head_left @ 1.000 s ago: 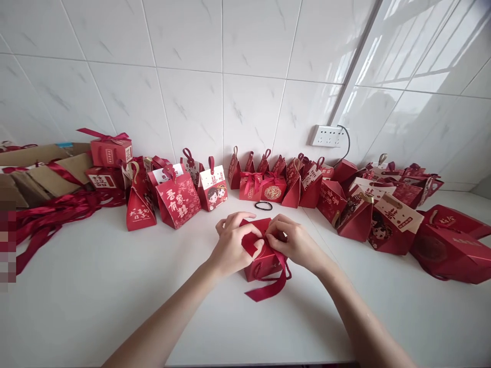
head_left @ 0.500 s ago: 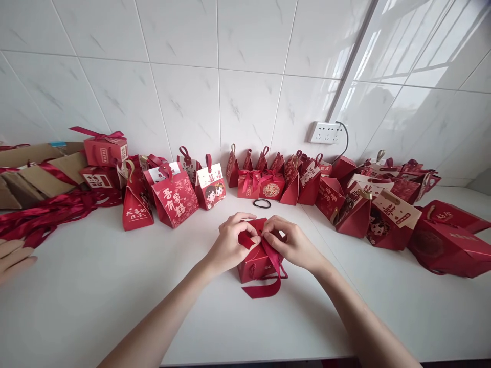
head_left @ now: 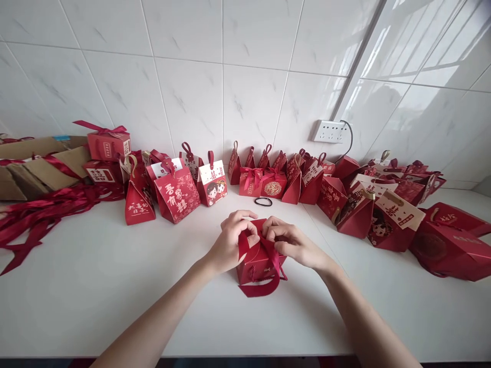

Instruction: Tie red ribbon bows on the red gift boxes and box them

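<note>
A small red gift box [head_left: 255,269] with twisted cord handles sits on the white table in front of me. Dark red satin ribbon [head_left: 273,266] crosses its top, and one end curls down the front onto the table. Pinched at the box's upper left, my left hand [head_left: 235,240] grips a loop of this ribbon. My right hand [head_left: 289,240] is closed at the upper right, its fingertips on the ribbon near the middle of the lid. The spot where the ribbon crosses is partly covered by my fingers.
Red gift boxes [head_left: 178,197] line the wall, with more on the right [head_left: 452,245]. Loose ribbons [head_left: 49,214] lie at left by a cardboard box [head_left: 65,168]. A black hair tie [head_left: 263,202] lies beyond my hands; a power strip [head_left: 332,131] is on the wall.
My right fingers have shifted slightly on the ribbon, with the thumb drawn away from the knot area. Another person's hand at the left edge has withdrawn from the front of the ribbon pile.
</note>
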Available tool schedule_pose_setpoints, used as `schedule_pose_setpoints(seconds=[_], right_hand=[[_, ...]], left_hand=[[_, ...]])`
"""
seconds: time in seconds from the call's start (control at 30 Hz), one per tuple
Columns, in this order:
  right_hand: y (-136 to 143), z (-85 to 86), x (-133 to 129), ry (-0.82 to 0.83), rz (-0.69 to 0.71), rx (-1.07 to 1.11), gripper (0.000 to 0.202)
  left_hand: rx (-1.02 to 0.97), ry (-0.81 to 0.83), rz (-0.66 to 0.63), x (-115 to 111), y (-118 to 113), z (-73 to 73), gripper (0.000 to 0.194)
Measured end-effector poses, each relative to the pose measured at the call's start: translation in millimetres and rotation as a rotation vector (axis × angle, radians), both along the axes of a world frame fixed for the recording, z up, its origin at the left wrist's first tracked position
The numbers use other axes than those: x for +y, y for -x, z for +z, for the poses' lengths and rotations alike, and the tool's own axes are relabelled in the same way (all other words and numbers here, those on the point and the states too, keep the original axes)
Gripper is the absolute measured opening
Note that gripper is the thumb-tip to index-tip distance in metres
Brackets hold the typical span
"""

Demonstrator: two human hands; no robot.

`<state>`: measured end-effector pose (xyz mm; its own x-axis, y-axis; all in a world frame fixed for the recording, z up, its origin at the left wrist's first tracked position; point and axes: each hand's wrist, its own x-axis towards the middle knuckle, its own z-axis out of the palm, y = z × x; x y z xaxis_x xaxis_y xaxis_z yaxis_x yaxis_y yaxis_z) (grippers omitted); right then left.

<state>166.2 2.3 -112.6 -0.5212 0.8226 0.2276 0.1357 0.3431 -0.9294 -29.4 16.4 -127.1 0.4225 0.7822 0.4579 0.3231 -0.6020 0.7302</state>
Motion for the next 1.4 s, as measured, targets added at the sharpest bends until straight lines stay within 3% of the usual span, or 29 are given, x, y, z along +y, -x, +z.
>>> schedule_pose_setpoints(seconds=[0.2,0.4,0.5,0.6,0.7,0.77,0.87,0.97,1.1,1.2,1.3,1.4], right_hand=[[-8.8,-8.9,2.1,0.294,0.078,0.375,0.027],[-3.5,-6.4,-1.3,0.329,0.063,0.432,0.032],[-4.2,-5.4,-1.4,0.336,0.065,0.472,0.037],[-6.6,-5.2,-0.1,0.326,0.061,0.505,0.041],[-10.2,-3.4,0.9,0.310,0.055,0.515,0.044],[-13.3,-0.3,1.5,0.299,0.059,0.526,0.043],[-17.4,9.3,4.3,0.283,0.083,0.531,0.037],[-17.5,27.2,9.6,0.259,0.112,0.526,0.033],[-10.9,63.9,17.0,0.170,0.082,0.447,0.028],[-4.2,91.8,19.7,0.094,-0.015,0.254,0.030],[4.4,107.7,21.0,0.004,-0.083,0.064,0.033],[15.6,109.9,23.4,-0.120,-0.080,0.041,0.030]], left_hand=[[-0.121,0.063,0.022,5.7,5.4,-4.2,0.012],[-0.127,0.140,-0.075,0.1,1.0,1.1,0.008],[-0.175,0.206,-0.008,-2.4,-2.8,3.3,0.011],[-0.304,0.227,0.142,-2.1,-4.3,3.9,0.008],[-0.454,0.223,0.294,4.0,1.4,5.5,0.010],[-0.520,0.219,0.329,11.7,10.0,9.1,0.012],[-0.545,0.281,0.235,24.9,24.9,22.7,0.027],[-0.499,0.306,0.090,32.9,32.8,48.4,0.030],[-0.390,0.234,0.011,32.7,25.0,90.3,0.029],[-0.392,0.161,-0.012,29.1,13.7,113.7,0.031],[-0.444,0.133,-0.067,26.3,7.4,123.7,0.029],[-0.487,0.267,-0.213,25.2,5.4,123.3,0.031]])
